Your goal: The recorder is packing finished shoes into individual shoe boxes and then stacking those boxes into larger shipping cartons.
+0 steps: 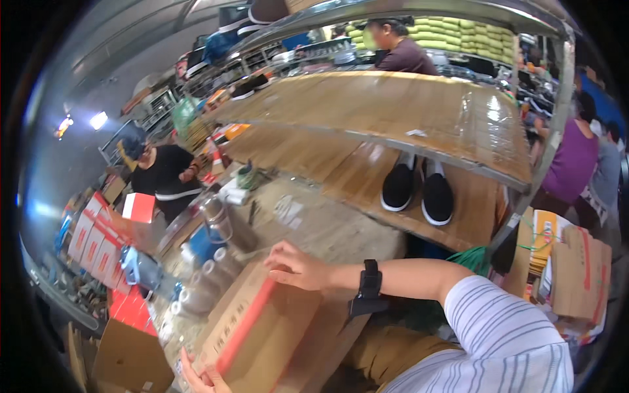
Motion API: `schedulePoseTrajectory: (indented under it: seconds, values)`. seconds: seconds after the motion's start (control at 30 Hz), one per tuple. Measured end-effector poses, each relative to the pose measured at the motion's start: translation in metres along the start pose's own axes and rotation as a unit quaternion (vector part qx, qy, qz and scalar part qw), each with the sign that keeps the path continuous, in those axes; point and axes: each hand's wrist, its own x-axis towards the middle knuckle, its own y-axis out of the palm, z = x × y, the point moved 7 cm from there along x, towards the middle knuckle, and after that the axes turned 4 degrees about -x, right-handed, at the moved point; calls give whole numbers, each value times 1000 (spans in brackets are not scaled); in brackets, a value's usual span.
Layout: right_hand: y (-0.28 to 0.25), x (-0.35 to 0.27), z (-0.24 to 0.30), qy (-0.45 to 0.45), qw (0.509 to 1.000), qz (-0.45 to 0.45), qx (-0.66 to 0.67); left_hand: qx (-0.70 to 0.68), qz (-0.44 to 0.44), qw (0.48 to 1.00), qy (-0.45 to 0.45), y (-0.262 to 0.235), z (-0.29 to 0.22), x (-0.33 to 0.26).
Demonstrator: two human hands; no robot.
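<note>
1. My left grip (204, 380), cut off by the lower edge of view, is partly closed on the near end of a cardboard carton (265, 334), thumb by the rim.
2. The carton stands open and tilted before me, between my two grips, a red band along its rim.
3. My right grip (298, 267), fingers bent, is closed on the carton's far end; a black band (369, 281) circles that wrist.
4. Thread cones (195, 301) cluster just left of the carton, on the worktop (344, 223).
5. Beyond the worktop, a pair of black shoes (398, 188) with white soles sits on the lower board of a metal-framed rack (367, 98).
6. At left, past red-and-white boxes (98, 242), stands a person in black (173, 173).
7. Farthest, behind the rack, appears a person in a maroon top (407, 57).
</note>
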Motion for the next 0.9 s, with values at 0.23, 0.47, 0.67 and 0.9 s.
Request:
schedulePoseTrajectory:
  seconds: [0.23, 0.47, 0.67, 0.9]
  values:
    - [-158, -62, -164, 184, 874, 30, -448, 338, 189, 905, 174, 95, 65, -11]
    - [-328, -140, -143, 404, 681, -151, -592, 306, 222, 922, 86, 91, 64, -13]
    - [-329, -149, -179, 440, 801, -218, -341, 282, 188, 934, 113, 88, 66, -17]
    - [-179, -118, -82, 341, 781, -228, 472, 275, 157, 946, 66, 56, 17, -29]
